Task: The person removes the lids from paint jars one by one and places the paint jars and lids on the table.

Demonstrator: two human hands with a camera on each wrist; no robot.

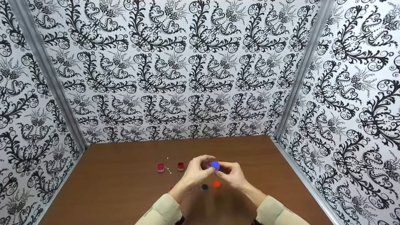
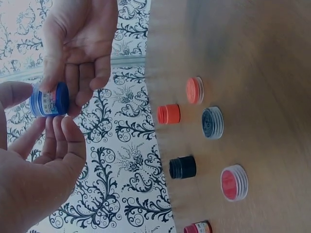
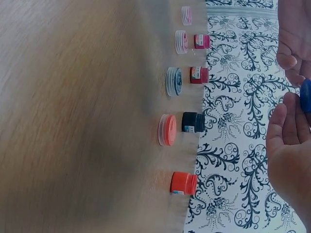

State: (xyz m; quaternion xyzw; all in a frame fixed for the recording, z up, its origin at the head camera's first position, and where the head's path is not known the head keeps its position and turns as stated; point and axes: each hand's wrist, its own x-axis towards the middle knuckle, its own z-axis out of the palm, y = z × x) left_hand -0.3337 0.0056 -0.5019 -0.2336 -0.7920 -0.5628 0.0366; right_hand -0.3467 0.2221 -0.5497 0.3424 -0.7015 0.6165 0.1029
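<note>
Both hands hold a small blue paint jar (image 2: 48, 100) above the table, its dark blue round end (image 1: 215, 165) turned toward the head camera. My left hand (image 1: 197, 172) grips it from the left with thumb and fingers, at the clear ridged end in the left wrist view. From the other side my right hand (image 1: 233, 175) pinches it, thumb on the label. In the right wrist view only a blue edge (image 3: 305, 95) of the jar shows between the hands. Below them stand an orange jar (image 3: 183, 183) and a black jar (image 3: 193, 122), with an orange lid (image 3: 167, 130) and a black lid (image 3: 174, 81).
A pink jar (image 1: 160, 168) and a red jar (image 1: 180, 166) stand left of the hands on the brown table (image 1: 118, 187). Near them lie a red lid (image 3: 181, 41) and a pink lid (image 3: 186, 15). Patterned walls (image 1: 175, 78) enclose the table's back and sides.
</note>
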